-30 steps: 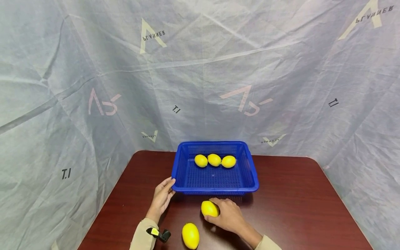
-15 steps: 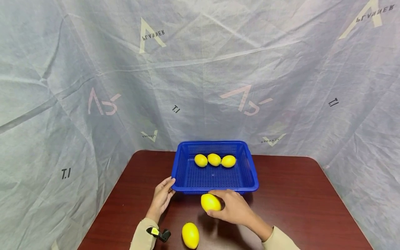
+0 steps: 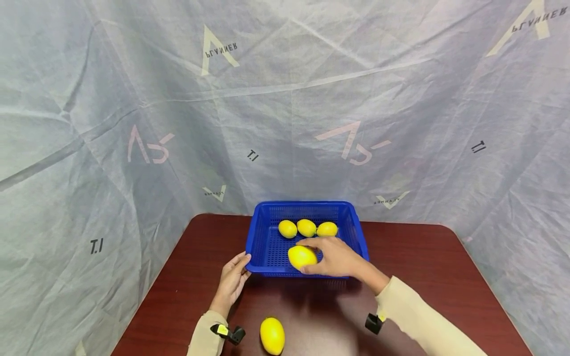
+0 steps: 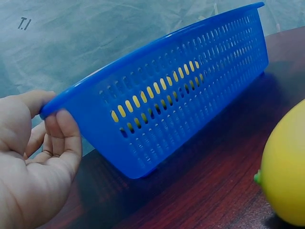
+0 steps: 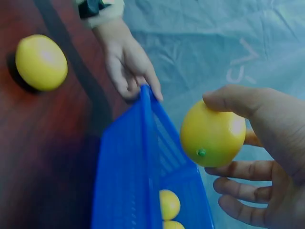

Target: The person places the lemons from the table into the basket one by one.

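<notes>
My right hand (image 3: 336, 257) pinches a yellow lemon (image 3: 302, 257) between thumb and fingers, over the near part of the blue plastic basket (image 3: 262, 270). In the right wrist view the held lemon (image 5: 213, 134) shows a small green stem tip. My left hand (image 3: 232, 279) grips the basket's near left corner, thumb on top of the rim and fingers curled beneath, as the left wrist view shows at the basket rim (image 4: 119, 57). Three lemons (image 3: 306, 228) lie in a row at the back inside the basket. Another lemon (image 3: 272, 336) lies on the table in front of it.
The dark red-brown table (image 3: 409, 267) carries the basket near its far edge. A grey printed cloth (image 3: 285, 109) hangs behind the table and along both sides. Each sleeve has a small black device (image 3: 373, 323) at the wrist.
My right hand has lifted the lemon from the table and moved it forward over the basket's near rim. The left hand has kept its grip on the basket corner.
</notes>
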The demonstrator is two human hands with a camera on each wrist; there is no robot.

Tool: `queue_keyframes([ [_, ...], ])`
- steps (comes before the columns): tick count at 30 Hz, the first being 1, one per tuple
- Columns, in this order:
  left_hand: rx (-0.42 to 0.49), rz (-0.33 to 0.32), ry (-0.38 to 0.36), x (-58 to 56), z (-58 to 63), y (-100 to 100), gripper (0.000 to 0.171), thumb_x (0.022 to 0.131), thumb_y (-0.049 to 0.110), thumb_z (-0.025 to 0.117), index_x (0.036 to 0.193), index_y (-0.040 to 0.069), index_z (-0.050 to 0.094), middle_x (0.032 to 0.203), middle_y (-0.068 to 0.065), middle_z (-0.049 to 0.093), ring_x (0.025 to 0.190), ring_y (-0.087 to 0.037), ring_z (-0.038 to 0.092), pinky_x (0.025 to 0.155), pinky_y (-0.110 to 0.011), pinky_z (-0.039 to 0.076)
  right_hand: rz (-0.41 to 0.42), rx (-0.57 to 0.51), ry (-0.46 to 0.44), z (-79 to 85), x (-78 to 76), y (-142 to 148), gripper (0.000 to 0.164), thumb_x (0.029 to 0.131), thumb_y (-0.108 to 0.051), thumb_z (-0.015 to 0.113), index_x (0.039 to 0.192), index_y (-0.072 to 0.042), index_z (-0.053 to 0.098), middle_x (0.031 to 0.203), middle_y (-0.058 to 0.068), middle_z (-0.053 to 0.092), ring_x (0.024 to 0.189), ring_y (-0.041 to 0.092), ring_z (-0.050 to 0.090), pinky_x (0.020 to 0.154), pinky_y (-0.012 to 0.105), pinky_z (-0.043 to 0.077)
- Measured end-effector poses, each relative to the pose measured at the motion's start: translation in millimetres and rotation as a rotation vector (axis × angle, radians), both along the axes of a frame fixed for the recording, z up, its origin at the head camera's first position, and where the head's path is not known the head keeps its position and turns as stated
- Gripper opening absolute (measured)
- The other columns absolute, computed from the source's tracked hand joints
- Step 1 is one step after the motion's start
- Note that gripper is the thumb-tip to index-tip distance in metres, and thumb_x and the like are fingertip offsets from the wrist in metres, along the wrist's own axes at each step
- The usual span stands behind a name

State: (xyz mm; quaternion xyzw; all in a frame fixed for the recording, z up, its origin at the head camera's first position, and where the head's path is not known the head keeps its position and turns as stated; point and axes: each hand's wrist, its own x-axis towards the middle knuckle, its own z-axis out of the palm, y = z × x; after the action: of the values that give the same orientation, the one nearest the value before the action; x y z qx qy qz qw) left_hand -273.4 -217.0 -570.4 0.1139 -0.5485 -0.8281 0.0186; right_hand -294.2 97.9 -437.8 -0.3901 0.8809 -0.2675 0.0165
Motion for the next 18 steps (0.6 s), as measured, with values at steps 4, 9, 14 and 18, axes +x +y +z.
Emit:
queue_keyframes([
  [4, -0.008, 0.002, 0.002, 0.5, 1.0, 0.1, 0.051, 0.101, 0.015, 0.066, 0.142, -0.010, 0.048, 0.104, -0.002, 0.065, 0.088, -0.011, 0.060, 0.078, -0.022, 0.052, 0.051, 0.022, -0.008, 6.4, -21.7, -2.6, 0.060, 0.087, -0.044, 0.080, 0.139, -0.018, 0.063, 0.118, -0.004, 0.072, 0.085, 0.005, 0.061, 0.073, 0.027, 0.052],
  [9, -0.001, 0.006, 0.005, 0.8, 1.9, 0.2, 0.049, 0.102, 0.014, 0.064, 0.142, -0.011, 0.048, 0.105, -0.003, 0.065, 0.088, -0.011, 0.061, 0.079, -0.023, 0.053, 0.098, 0.073, -0.044, 10.9, -51.1, -7.8, 0.061, 0.089, -0.043, 0.079, 0.141, -0.017, 0.062, 0.117, -0.002, 0.072, 0.089, 0.014, 0.064, 0.073, 0.028, 0.052],
  [14, -0.003, 0.000, 0.007, 2.8, 2.8, 0.4, 0.051, 0.101, 0.015, 0.065, 0.142, -0.011, 0.048, 0.105, -0.003, 0.065, 0.088, -0.011, 0.061, 0.079, -0.023, 0.053, 0.141, 0.103, -0.083, 12.5, -75.4, -14.8, 0.065, 0.088, -0.044, 0.079, 0.143, -0.015, 0.061, 0.123, 0.003, 0.070, 0.099, 0.014, 0.065, 0.078, 0.029, 0.054],
  [18, -0.008, -0.003, 0.009, 3.2, 2.1, 0.8, 0.052, 0.101, 0.016, 0.066, 0.142, -0.011, 0.048, 0.107, -0.005, 0.065, 0.088, -0.011, 0.060, 0.078, -0.023, 0.052, 0.186, 0.126, -0.118, 11.9, -89.5, -21.1, 0.064, 0.088, -0.042, 0.080, 0.144, -0.017, 0.060, 0.125, 0.002, 0.069, 0.105, 0.016, 0.064, 0.083, 0.031, 0.054],
])
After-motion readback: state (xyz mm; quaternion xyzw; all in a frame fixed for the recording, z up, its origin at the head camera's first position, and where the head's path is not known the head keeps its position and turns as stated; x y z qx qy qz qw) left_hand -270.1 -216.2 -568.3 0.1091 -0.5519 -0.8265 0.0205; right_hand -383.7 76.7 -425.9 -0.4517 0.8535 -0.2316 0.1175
